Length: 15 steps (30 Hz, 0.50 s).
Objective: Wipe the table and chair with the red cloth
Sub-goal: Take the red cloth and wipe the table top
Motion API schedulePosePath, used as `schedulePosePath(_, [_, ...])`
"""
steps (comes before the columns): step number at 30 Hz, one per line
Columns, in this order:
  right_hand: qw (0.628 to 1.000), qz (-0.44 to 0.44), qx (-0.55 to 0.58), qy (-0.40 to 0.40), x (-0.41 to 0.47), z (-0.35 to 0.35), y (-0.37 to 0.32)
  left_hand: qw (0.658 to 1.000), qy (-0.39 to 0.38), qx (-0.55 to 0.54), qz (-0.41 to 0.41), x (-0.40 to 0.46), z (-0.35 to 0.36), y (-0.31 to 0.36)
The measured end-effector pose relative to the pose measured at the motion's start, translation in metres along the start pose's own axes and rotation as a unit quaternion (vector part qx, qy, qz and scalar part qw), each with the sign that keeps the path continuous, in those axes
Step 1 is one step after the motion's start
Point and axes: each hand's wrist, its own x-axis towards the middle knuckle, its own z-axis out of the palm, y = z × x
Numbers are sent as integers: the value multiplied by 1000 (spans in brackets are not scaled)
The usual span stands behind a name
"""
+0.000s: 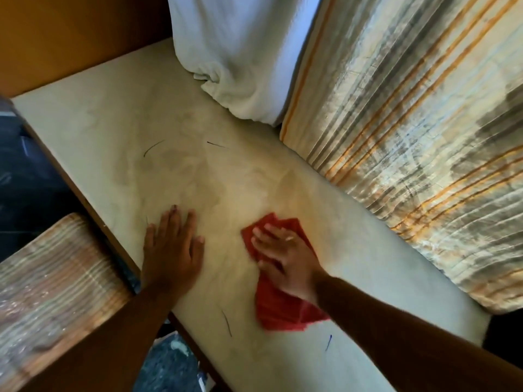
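Note:
The pale table top [113, 123] runs from the upper left to the lower right and carries a few dark pen strokes. A folded red cloth [278, 305] lies flat on it near the middle. My right hand [283, 254] presses down on the cloth with fingers spread. My left hand [171, 250] rests flat on the bare table to the left of the cloth, fingers apart, holding nothing. A chair seat or cushion with a striped cover [53, 292] sits below the table's left edge.
A striped curtain [410, 137] hangs along the table's right side and touches the top. A white cloth [240, 58] drapes onto the table's far end. A wooden panel [70, 32] stands at the far left. Dark floor [25, 188] lies below the left edge.

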Motion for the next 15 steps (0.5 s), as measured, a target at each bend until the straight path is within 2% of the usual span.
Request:
schedulePosePath(1, [995,-85,20,-42,-20,8,-11,1000,1,-2,0,-1,0,0])
schedulePosePath(2, [989,-123,51,-67,-29,1,-5,1000,2,-2,1,-1,0,0])
schedulePosePath(3, [988,-123,65,-58,-28,-12,12,1000,3,0,1,-1,0,0])
schedulePosePath(4, [994,-84,62,-20,-20,-28,34,1000,5,2,2,0,1,-1])
schedulePosePath(5, [997,0,66,32,-8,-45,57,1000,8,2,1,0,3,-2])
schedulePosePath(7, [977,184,37,106,19,-72,91,1000,12,0,-3,2,5,-3])
schedulePosePath(8, [964,235,16,125,27,-72,92,1000,13,-2,-4,2,6,-3])
schedulePosePath(9, [959,251,3,129,31,-63,78,1000,14,-2,-3,2,7,-3])
schedulePosePath(10, [966,225,-21,124,28,-47,56,1000,13,-2,-3,2,6,-3])
schedulePosePath(12, [991,80,-74,71,-7,0,-4,1000,6,1,-4,1,4,-3])
schedulePosePath(13, [996,2,-94,12,-33,20,-34,1000,5,1,-7,2,3,-3])
schedulePosePath(15, [984,-87,-120,-102,-93,35,-63,1000,4,-1,-6,0,1,-2])
